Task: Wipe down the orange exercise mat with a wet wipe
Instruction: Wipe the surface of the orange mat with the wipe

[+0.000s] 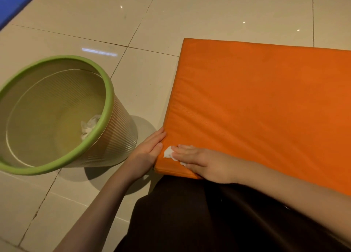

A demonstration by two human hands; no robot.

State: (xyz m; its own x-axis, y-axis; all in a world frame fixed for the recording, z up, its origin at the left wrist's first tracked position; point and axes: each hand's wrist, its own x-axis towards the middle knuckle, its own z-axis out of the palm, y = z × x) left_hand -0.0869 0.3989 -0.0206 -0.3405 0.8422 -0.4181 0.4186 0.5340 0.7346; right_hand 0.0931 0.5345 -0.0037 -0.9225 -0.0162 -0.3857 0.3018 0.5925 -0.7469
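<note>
Pressing one wipe (168,152), right hand (205,164) flat-fingered; left hand (146,153) flat-fingered against one mat (256,99).

— How does the orange exercise mat (266,103) lie?
— Flat on the tiled floor (152,24), thick and padded.
— And the wet wipe (168,153)?
— White and crumpled on the mat's near left corner, partly under the right hand (205,164).

This is looking like an indoor exercise space, gym or home I cannot tell; glossy cream floor tiles (209,14) are reflecting ceiling lights; a padded orange exercise mat (266,99) is lying on them; a blue floor covering (15,1) is showing far left; a green-rimmed wastebasket (109,99) is standing nearby.
</note>
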